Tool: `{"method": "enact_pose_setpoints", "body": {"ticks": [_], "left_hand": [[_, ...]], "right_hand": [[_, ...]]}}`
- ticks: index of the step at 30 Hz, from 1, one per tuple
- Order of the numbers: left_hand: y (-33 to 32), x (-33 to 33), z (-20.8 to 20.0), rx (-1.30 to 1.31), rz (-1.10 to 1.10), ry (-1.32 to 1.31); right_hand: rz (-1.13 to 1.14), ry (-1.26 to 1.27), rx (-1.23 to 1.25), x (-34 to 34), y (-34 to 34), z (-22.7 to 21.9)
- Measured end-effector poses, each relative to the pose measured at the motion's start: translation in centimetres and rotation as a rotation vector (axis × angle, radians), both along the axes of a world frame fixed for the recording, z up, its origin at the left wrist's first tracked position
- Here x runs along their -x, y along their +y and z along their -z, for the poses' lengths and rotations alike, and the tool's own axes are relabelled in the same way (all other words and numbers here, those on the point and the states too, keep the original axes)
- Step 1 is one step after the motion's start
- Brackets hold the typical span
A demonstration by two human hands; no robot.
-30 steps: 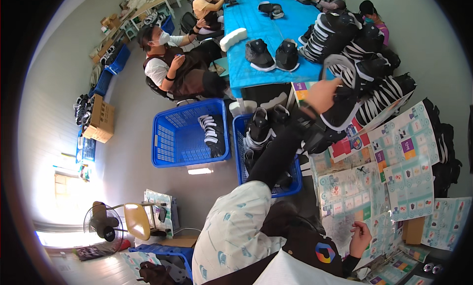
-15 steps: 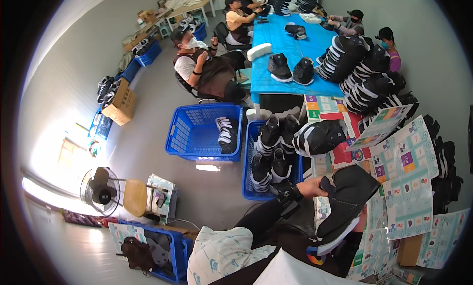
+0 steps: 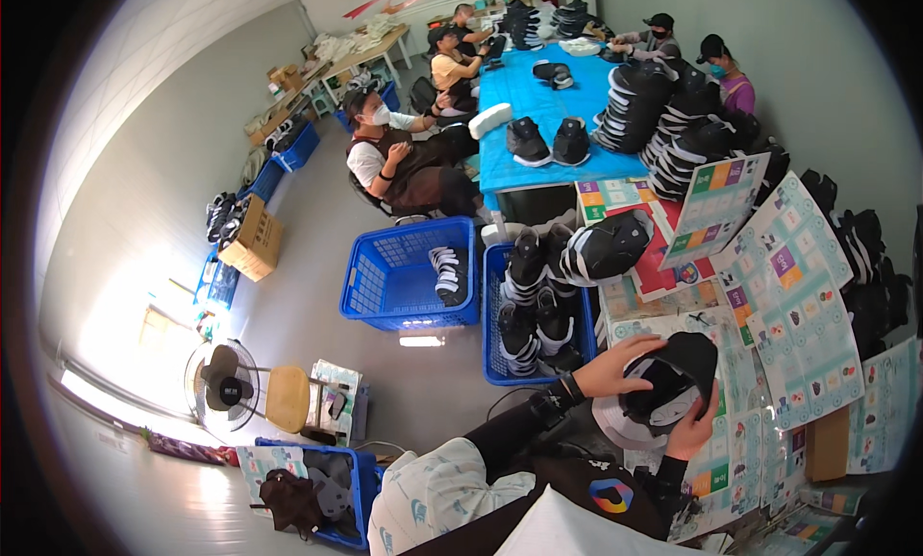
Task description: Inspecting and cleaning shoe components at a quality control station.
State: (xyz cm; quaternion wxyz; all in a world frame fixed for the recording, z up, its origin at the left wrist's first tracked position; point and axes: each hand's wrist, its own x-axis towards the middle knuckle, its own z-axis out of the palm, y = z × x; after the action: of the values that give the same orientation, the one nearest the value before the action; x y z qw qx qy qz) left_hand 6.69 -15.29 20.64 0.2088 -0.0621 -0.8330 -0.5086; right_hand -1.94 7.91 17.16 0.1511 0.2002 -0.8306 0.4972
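Observation:
I hold a black shoe upper [image 3: 694, 356] in both hands, low over the paper-covered bench at the right. Its opening faces me, and a pale inside with a whitish edge shows. My left hand [image 3: 623, 366] grips its left side, with the thumb over the opening's rim. On the lower right side, my right hand [image 3: 692, 429] is closed around the edge. Just beyond my hands, a nested stack of black uppers with white edges [image 3: 606, 248] lies at the bench's near-left corner.
A blue basket of stacked uppers [image 3: 490, 364] stands left of the bench, and another blue basket [image 3: 358, 311] beyond it. Printed sheets [image 3: 798, 359] rise at the right. Several people sit around a blue-covered table [image 3: 519, 176]. A fan [image 3: 226, 388] stands at lower left.
The shoe upper has turned from its side, so its opening now faces me. My right hand, mostly hidden behind it before, now shows at its edge. The whole view has shifted slightly.

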Motion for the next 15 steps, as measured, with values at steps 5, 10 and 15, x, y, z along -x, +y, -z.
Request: {"method": "enact_pose_setpoints", "body": {"ticks": [5, 10, 15], "left_hand": [[0.2, 0.0, -0.6, 0.125, -0.137, 0.012], [-3.4, -2.1, -1.1, 0.071, -0.100, 0.006], [-7.5, -4.6, 0.7, 0.085, -0.288, 0.042]], "right_hand": [[-0.039, -0.024, -0.031, -2.5, -1.7, -1.5], [-0.146, -0.021, -0.080, -3.4, -4.1, -2.7], [-0.348, -0.087, -0.160, -4.0, -7.7, -3.9]]}}
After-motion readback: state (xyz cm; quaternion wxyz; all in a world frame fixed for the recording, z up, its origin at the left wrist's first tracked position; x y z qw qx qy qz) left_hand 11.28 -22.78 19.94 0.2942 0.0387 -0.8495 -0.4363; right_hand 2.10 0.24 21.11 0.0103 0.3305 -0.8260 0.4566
